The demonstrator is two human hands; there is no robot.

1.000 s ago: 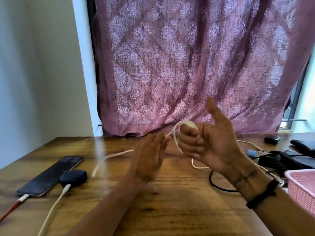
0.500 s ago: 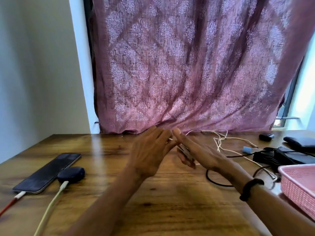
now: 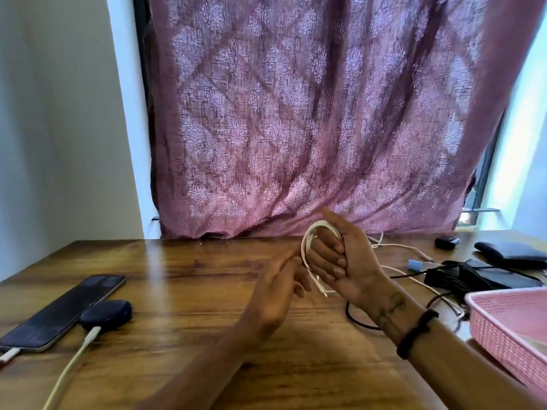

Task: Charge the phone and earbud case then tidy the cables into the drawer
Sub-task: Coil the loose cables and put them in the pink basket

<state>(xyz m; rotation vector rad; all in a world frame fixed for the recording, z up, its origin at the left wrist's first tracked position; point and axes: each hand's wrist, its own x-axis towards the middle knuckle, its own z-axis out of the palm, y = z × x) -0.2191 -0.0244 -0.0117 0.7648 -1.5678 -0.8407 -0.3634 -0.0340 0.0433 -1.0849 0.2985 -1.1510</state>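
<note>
Loops of thin white charging cable (image 3: pixel 307 247) are sitting wound around the curled fingers (image 3: pixel 325 258) of my right hand (image 3: pixel 352 261), which I am holding palm toward me above the brown wooden table (image 3: pixel 192 291); my thumb is pointing up and the fingers are clenching the coil. One loose end with a small plug is hanging down just below that fist. My left hand (image 3: pixel 278 291) is hovering just beside the coil, fingers loosely extended and gripping nothing that I can make out, though the fingertips are blurred. More of the white cable is trailing away to the right over the table, toward a heap of black cables and a black adapter (image 3: pixel 473 276). At my far left the dark flat smartphone (image 3: pixel 65 312) is lying face up with a red-and-white plug in its near end, and touching it the dark blue oval earbud case (image 3: pixel 106 315) is resting with a pale cable plugged in. A pink plastic lattice basket (image 3: pixel 509 329) is sitting at the right edge.
</note>
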